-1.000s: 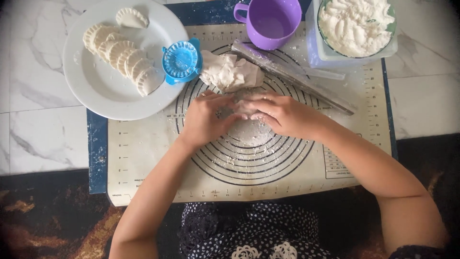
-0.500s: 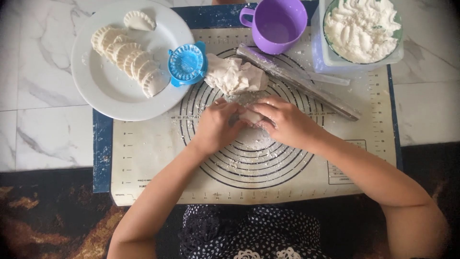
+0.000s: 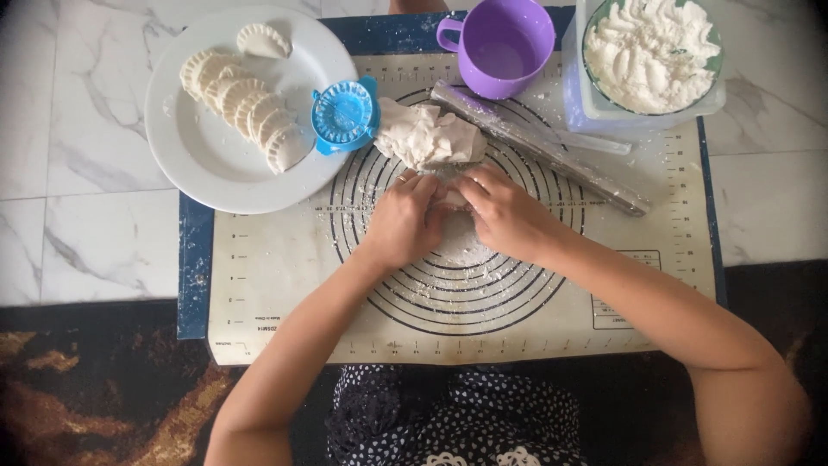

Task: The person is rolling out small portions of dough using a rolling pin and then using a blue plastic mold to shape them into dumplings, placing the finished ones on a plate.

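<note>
My left hand (image 3: 404, 216) and my right hand (image 3: 504, 210) are pressed together at the middle of a beige baking mat (image 3: 285, 276) printed with black circles. Both hold a small piece of dough (image 3: 450, 198), mostly hidden between my fingers. Just beyond my fingertips lies a larger lump of pale dough (image 3: 427, 134). A blue dumpling press (image 3: 342, 114) rests left of that lump, at the plate's edge.
A white plate (image 3: 211, 160) at the upper left carries several folded dumplings (image 3: 244, 108). A purple cup (image 3: 503, 45) stands at the top, a bowl of white filling (image 3: 651, 52) at the upper right. A rolling pin (image 3: 543, 151) lies diagonally on the mat. Marble floor surrounds it.
Both hands keep working the small dough piece in the same spot on the mat, fingers shifting slightly. The view has drifted a little; nothing else has moved.
</note>
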